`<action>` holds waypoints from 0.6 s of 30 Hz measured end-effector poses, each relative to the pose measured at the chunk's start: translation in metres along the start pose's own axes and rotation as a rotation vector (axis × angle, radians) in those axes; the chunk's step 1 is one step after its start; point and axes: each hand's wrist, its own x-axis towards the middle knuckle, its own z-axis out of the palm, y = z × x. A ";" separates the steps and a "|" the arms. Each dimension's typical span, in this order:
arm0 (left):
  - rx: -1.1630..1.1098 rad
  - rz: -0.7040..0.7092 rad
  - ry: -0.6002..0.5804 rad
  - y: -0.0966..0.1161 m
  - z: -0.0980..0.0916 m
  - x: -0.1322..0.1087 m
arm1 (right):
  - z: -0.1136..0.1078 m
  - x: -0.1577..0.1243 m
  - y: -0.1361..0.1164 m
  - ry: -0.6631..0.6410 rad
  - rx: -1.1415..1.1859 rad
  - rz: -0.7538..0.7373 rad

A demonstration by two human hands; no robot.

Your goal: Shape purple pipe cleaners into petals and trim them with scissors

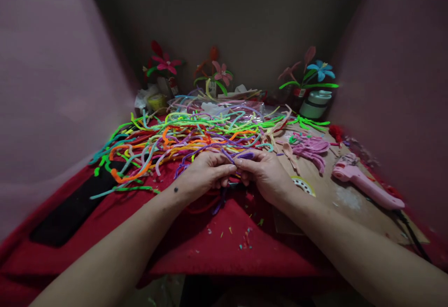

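Both of my hands meet over the middle of the red cloth, holding a purple pipe cleaner between them. My left hand is closed, thumb pressed against the fingertips, on one part of it. Close beside it, my right hand pinches a bent, looped part between thumb and fingers. A purple length hangs below the hands, though I cannot tell whether it is the same piece. Just beyond my fingers spreads a tangled heap of pipe cleaners in many colours.
A pink glue gun lies on cardboard at right, near a bundle of pink pipe-cleaner pieces and a tape roll. Fuzzy flowers and a pale lidded jar stand behind. A black flat object lies left.
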 end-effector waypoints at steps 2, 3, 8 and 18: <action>0.009 -0.021 0.015 0.001 0.000 -0.001 | 0.000 0.000 -0.001 0.005 0.023 -0.020; 0.003 -0.023 0.018 0.002 -0.001 -0.002 | -0.001 0.001 -0.001 0.013 0.033 -0.033; -0.121 -0.013 0.011 0.002 -0.001 -0.002 | -0.003 0.002 -0.003 0.047 -0.021 -0.075; 0.016 0.002 0.124 0.004 0.003 -0.005 | -0.004 -0.004 -0.005 0.084 -0.241 -0.181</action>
